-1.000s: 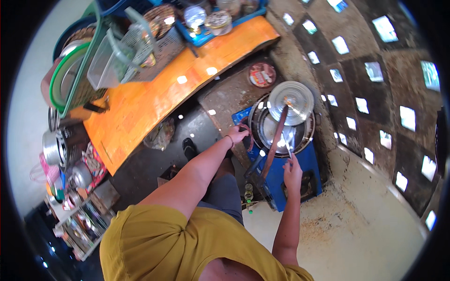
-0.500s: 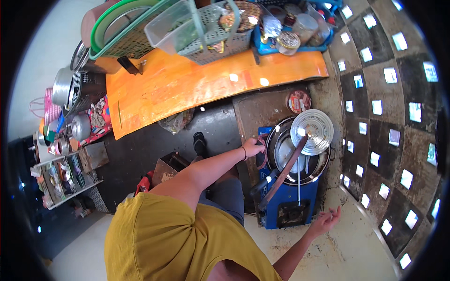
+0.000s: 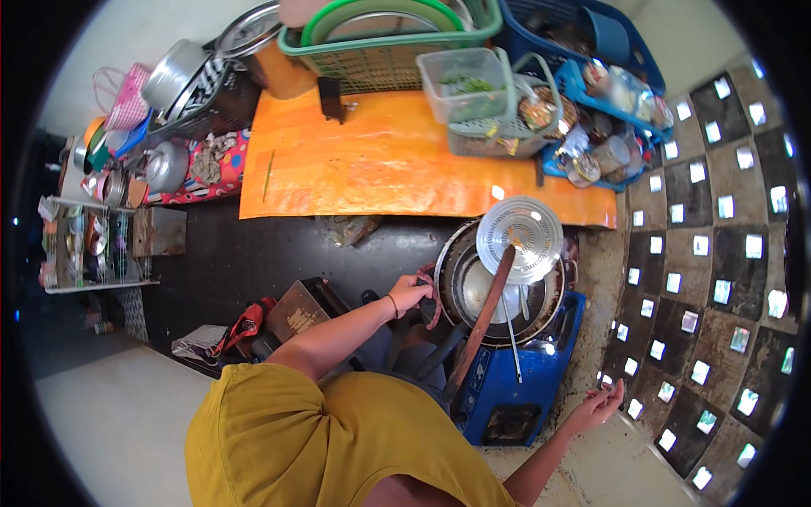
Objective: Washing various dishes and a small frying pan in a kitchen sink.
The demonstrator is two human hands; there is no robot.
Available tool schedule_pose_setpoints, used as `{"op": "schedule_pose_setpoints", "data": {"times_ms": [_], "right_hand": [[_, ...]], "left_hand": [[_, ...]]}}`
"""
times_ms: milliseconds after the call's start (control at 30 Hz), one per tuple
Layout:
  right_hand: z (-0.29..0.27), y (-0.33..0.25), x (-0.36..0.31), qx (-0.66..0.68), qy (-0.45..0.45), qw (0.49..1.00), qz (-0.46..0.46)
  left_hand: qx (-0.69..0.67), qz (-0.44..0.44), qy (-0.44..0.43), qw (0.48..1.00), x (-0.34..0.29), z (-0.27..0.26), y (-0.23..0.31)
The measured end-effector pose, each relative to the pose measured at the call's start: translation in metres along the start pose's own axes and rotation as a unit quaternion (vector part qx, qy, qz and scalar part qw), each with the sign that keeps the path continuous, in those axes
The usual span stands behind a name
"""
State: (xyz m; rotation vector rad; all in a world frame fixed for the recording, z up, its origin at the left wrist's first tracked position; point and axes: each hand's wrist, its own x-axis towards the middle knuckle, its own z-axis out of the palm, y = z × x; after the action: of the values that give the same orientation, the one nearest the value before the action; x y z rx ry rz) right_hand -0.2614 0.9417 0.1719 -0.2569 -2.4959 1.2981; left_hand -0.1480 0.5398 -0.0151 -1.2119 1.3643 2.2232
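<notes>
My left hand point(image 3: 411, 295) is closed on a reddish cloth point(image 3: 433, 313) at the left side of a large dark wok point(image 3: 444, 279); the handle beneath is hidden. Inside the wok sits a pan with a pale bottom point(image 3: 473, 296). Across the wok lie a round perforated metal skimmer point(image 3: 528, 228) with a long wooden handle point(image 3: 483, 334) and a thin metal utensil point(image 3: 513, 342). The wok overlaps the far part of a blue gas stove point(image 3: 498, 380). My right hand point(image 3: 596, 407) is held out right of the stove, holding nothing visible, its fingers partly curled and apart.
An orange-topped table point(image 3: 363, 160) stands ahead, bearing a green basket point(image 3: 372, 63), a plastic container point(image 3: 465, 84) and blue baskets point(image 3: 612, 93). On the right rises a wall with square openings point(image 3: 684, 253). A brown box-like object point(image 3: 300, 319) is left of my legs.
The view has shifted. Relative to the stove, the wok with the skimmer has moved left and farther away along with my left hand. My right hand stays out to the right.
</notes>
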Motion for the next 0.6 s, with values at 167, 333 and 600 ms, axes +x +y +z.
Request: {"op": "schedule_pose_setpoints", "data": {"times_ms": [167,333,600], "right_hand": [[0.059,-0.056,-0.027,0.052,-0.040,0.998,-0.006],[0.125,-0.118,-0.062,0.079,-0.114,0.990,-0.038],[0.231,-0.208,-0.112,0.108,-0.226,0.959,-0.132]], "left_hand": [[-0.106,0.025,0.035,0.993,-0.039,-0.094,0.001],[-0.182,0.074,0.118,0.973,-0.077,-0.192,-0.012],[-0.349,0.127,0.239,0.897,-0.187,-0.326,0.007]]}}
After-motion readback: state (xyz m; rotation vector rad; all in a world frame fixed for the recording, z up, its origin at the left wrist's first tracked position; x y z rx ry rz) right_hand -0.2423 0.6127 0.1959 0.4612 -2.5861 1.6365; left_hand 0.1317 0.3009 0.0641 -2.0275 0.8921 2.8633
